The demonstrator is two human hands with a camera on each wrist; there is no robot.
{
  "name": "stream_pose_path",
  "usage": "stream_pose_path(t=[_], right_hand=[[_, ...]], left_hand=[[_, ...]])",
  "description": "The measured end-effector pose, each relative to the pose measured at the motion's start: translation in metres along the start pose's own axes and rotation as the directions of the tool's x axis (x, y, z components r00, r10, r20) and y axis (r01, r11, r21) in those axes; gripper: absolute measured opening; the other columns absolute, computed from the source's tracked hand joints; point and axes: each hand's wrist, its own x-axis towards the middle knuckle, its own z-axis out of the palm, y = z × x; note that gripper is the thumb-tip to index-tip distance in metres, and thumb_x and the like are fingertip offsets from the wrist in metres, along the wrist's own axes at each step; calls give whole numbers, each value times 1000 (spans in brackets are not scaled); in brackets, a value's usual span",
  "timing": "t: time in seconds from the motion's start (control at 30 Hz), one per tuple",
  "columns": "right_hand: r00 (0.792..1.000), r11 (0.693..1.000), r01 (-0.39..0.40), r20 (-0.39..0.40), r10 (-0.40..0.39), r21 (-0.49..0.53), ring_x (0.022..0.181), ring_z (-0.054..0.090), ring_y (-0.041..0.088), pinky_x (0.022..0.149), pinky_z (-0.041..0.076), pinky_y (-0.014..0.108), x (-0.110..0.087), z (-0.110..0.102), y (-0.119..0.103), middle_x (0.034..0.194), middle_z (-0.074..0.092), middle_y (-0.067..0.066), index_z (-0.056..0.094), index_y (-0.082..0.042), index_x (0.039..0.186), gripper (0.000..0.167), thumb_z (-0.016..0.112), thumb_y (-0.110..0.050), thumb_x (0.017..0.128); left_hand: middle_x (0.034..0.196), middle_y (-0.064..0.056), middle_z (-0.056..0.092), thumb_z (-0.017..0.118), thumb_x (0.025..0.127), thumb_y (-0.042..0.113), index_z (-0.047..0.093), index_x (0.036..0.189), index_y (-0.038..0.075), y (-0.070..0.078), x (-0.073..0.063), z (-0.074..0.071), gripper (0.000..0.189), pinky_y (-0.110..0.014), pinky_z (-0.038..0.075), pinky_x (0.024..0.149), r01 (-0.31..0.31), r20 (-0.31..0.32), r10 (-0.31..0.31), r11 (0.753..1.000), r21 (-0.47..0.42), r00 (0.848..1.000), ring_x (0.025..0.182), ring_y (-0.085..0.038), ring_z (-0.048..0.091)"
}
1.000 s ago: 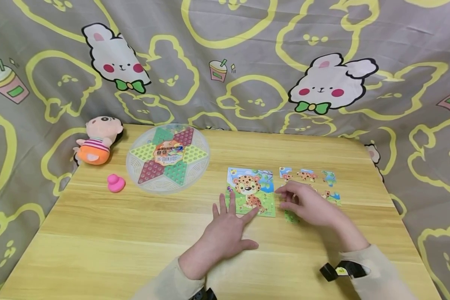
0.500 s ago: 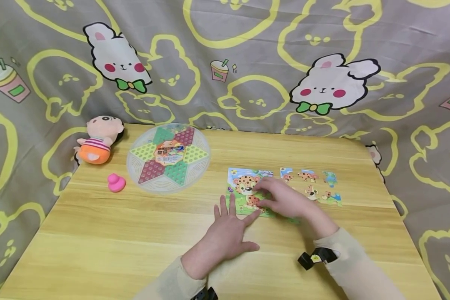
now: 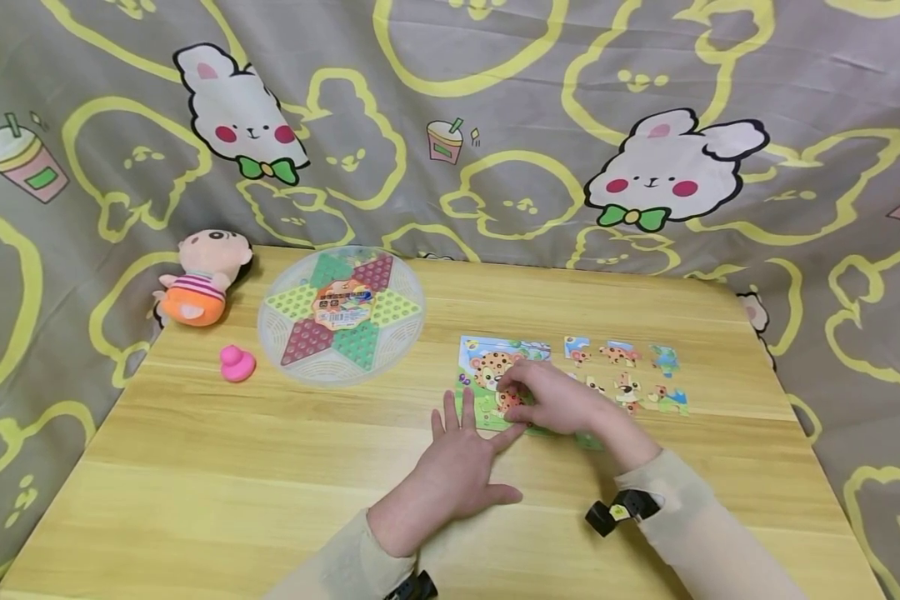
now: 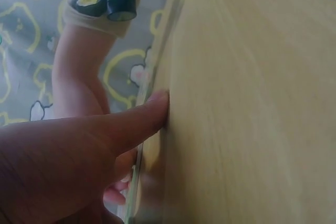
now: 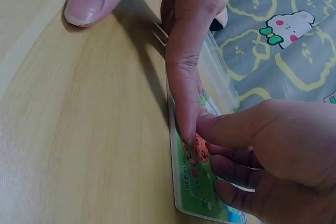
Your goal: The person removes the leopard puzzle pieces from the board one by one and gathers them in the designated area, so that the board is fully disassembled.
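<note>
A leopard puzzle board (image 3: 487, 350) lies flat on the table. My left hand (image 3: 461, 467) is spread palm down, its straight index finger on the board's lower edge; in the left wrist view its thumb (image 4: 144, 119) rests on the wood. My right hand (image 3: 562, 400) bends over the board's right half, thumb and fingers pinching at an orange spotted puzzle piece (image 5: 202, 148), mostly hidden by the fingers. Right of the board lie loose puzzle pieces in rows, among them a blue and green piece (image 3: 664, 360) and a green one (image 3: 588, 441) below the right hand.
Farther left on the table (image 3: 270, 483) lies a round Chinese checkers board (image 3: 390, 358) with a coloured star. Beyond it are a pink toy duck (image 3: 237, 365) and a plush doll (image 3: 198, 283). A patterned grey curtain (image 3: 525, 92) hangs along the table's back edge.
My right hand has moved left from the loose pieces onto the leopard board, uncovering several pieces, then shifted only slightly. The left hand stays in place. The head view drifts slightly.
</note>
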Motion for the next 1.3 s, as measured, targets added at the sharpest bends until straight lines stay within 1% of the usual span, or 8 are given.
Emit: stream_pose_path(t=[0.23,0.3,0.5,0.7,0.8,0.97,1.17,1.3], right_hand=[[999,999,-31,-13,31,28,93,56,19,84,52,36,2,2,1,101,61,0,67,0,127,43,85,-17,92],[1000,999,-25,-16,26,28,92,56,18,83,51,36,3,3,2,100,60,0,68,-2,125,41,85,-17,92],[1000,1000,12,-24,-12,23,91,54,18,81,49,35,3,4,4,98,60,-1,71,-8,115,27,84,-16,93],[999,999,23,-32,-22,41,90,55,18,80,50,34,2,5,5,98,61,-1,69,-9,114,27,84,-15,93],[999,998,21,-28,-19,64,89,57,18,80,52,33,2,5,5,98,61,-1,68,-9,113,26,84,-13,92],[1000,994,24,-21,-22,104,84,58,16,75,53,32,3,6,5,92,62,-1,67,-9,110,24,83,-11,93],[999,990,40,-26,-37,137,85,60,13,77,55,31,1,6,6,92,63,-4,67,-8,112,22,81,-8,94],[998,978,60,-28,-56,198,85,63,14,77,57,31,-1,5,7,94,65,-3,67,-7,112,18,77,-4,96]], left_hand=[[163,-44,13,65,86,80,26,166,49,0,1,0,94,-76,30,114,9,11,-9,1000,-6,1000,146,-69,13],[163,-44,13,65,86,80,26,166,48,0,1,-1,94,-76,30,114,11,14,-11,1000,-3,1000,147,-69,13],[163,-44,14,64,86,81,27,166,48,0,1,0,94,-75,31,114,11,11,-11,1000,14,1000,146,-69,15],[163,-44,15,64,86,82,27,166,49,0,1,1,94,-75,32,114,10,7,-11,1000,19,1000,147,-68,16],[163,-44,14,64,86,82,27,166,49,0,1,1,94,-75,32,114,10,9,-10,1000,21,1000,147,-68,16],[163,-43,15,63,86,82,26,166,49,0,1,1,94,-75,32,114,10,8,-10,1000,25,1000,146,-69,16],[163,-44,15,64,86,82,27,166,49,0,0,0,93,-75,32,114,6,4,-6,1000,17,1000,147,-69,15],[163,-44,16,64,86,81,27,166,50,0,0,0,93,-75,33,113,5,7,-5,1000,10,1000,147,-68,15]])
